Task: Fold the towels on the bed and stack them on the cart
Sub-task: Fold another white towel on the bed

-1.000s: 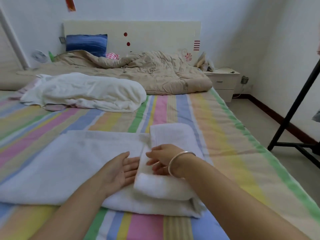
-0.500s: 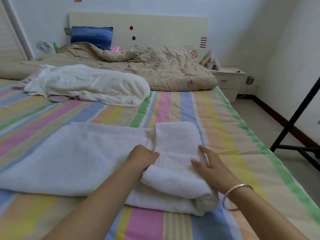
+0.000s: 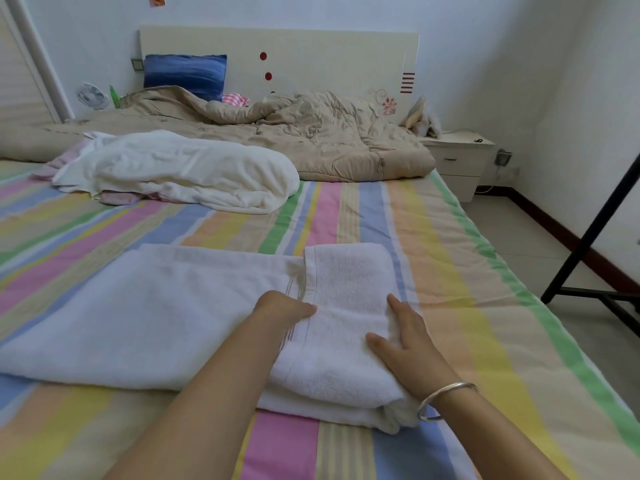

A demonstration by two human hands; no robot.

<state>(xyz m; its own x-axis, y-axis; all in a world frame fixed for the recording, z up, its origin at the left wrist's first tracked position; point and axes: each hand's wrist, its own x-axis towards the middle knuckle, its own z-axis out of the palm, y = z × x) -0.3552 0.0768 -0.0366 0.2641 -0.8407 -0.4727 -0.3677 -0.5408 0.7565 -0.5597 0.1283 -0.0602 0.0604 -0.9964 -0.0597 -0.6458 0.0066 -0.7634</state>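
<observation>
One wide bed (image 3: 450, 271) fills the view, its sheet striped in pastel colours. Up by the headboard lies a rumpled beige quilt (image 3: 311, 140), and just in front of it a crumpled heap of white towels (image 3: 180, 171). Nearer now, a large white towel (image 3: 138, 313) is spread flat across the stripes. On its right end rests the folded towel (image 3: 346, 282), a thick narrow stack near the bed's right edge. Left hand (image 3: 282, 308) is at that stack's left edge: fingers curled under and out of sight, thumb on top, pinching the fold. Right hand (image 3: 405, 344) lies on the right side, fingers straight and spread, pressing down. And a silver bangle (image 3: 446, 398) circles that wrist.
</observation>
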